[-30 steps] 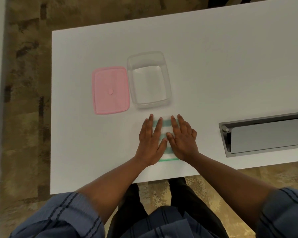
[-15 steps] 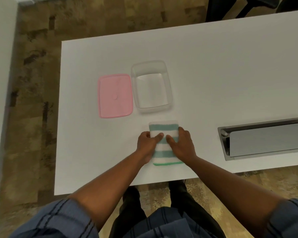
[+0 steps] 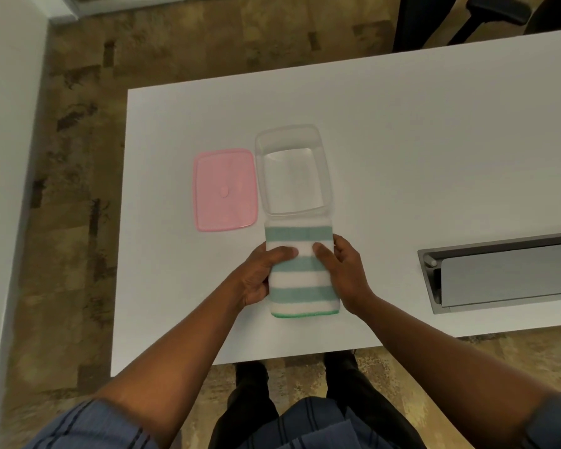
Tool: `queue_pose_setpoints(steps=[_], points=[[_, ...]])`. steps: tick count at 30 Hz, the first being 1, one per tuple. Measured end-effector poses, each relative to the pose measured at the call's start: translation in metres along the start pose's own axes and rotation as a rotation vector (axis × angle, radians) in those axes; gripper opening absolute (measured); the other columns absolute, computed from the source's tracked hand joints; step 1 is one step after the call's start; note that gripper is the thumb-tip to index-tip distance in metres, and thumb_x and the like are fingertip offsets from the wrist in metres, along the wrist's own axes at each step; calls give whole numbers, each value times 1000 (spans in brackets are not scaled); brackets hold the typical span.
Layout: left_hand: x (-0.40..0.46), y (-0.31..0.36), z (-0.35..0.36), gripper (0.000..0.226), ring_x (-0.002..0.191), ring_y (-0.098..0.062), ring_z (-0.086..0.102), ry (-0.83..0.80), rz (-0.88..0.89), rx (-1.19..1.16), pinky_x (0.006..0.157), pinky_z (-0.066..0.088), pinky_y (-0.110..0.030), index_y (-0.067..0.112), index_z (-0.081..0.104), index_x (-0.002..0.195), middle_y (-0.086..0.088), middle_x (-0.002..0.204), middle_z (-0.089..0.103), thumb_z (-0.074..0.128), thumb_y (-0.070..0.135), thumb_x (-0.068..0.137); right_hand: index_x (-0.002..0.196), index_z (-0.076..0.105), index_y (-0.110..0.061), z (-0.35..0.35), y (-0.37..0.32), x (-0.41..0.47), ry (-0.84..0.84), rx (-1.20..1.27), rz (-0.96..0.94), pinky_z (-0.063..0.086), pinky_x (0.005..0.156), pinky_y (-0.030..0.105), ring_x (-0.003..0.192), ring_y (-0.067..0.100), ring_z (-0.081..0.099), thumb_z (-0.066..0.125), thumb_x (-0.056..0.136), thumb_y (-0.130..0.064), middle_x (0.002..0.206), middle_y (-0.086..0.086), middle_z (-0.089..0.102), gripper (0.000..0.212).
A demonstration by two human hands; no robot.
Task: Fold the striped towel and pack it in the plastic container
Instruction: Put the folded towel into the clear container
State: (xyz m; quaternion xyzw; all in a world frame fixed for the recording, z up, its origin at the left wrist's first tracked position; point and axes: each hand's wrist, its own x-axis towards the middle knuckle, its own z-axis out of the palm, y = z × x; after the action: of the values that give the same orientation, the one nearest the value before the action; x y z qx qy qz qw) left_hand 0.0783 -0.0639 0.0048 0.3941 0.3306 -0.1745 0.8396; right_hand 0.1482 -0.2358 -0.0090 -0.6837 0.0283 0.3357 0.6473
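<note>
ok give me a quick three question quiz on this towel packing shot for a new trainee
1. True or false: the folded striped towel already lies inside the clear plastic container.
2. Multiple choice: where is the pink lid? A) on the container B) flat on the table to the left of the container C) under the towel
3. Fill in: the towel is gripped from both sides by the left hand and the ____ hand.

Key
1. False; it is just in front of the empty container, on the near side.
2. B
3. right
</note>
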Motion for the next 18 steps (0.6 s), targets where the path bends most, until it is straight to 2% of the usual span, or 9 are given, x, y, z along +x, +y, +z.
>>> queue_pose_setpoints(steps=[4,7,10,14,16,18], points=[[5,37,10,53,109,-34,69,38,173,49,88,59,-47,8,58,135,-20,124,69,69,12,84,111,67,-16,11,-41,15,56,20,-124,61,77,37,90,19,75,68,95,-21,102,1,77,17],[18,75,19,37,101,-29,72,90,374,143,82,60,-41,8,63,125,-13,114,74,68,3,89,110,66,-20,15,-72,43,93,-29,-229,61,86,46,96,24,74,71,92,-28,107,6,76,20],[33,115,21,41,103,-29,72,171,521,248,86,59,-43,4,61,125,-14,116,73,74,7,87,109,64,-24,18,-100,77,117,-127,-333,58,90,53,98,26,72,71,87,-40,108,4,75,27],[55,147,20,51,108,-22,70,315,593,445,95,58,-46,12,54,128,-6,122,70,79,24,85,108,62,-32,20,-119,121,145,-344,-382,52,96,53,101,13,68,67,84,-56,106,-11,72,34],[67,151,20,57,107,-14,67,395,598,547,95,58,-42,17,46,133,1,123,65,77,27,86,108,59,-36,19,-120,137,142,-463,-361,43,102,47,102,5,63,63,88,-54,104,-19,68,28],[78,148,17,63,108,-9,63,451,620,670,97,56,-43,21,37,138,5,124,60,74,31,88,113,59,-31,17,-115,149,157,-582,-340,33,96,41,101,6,60,60,93,-50,104,-18,65,28]])
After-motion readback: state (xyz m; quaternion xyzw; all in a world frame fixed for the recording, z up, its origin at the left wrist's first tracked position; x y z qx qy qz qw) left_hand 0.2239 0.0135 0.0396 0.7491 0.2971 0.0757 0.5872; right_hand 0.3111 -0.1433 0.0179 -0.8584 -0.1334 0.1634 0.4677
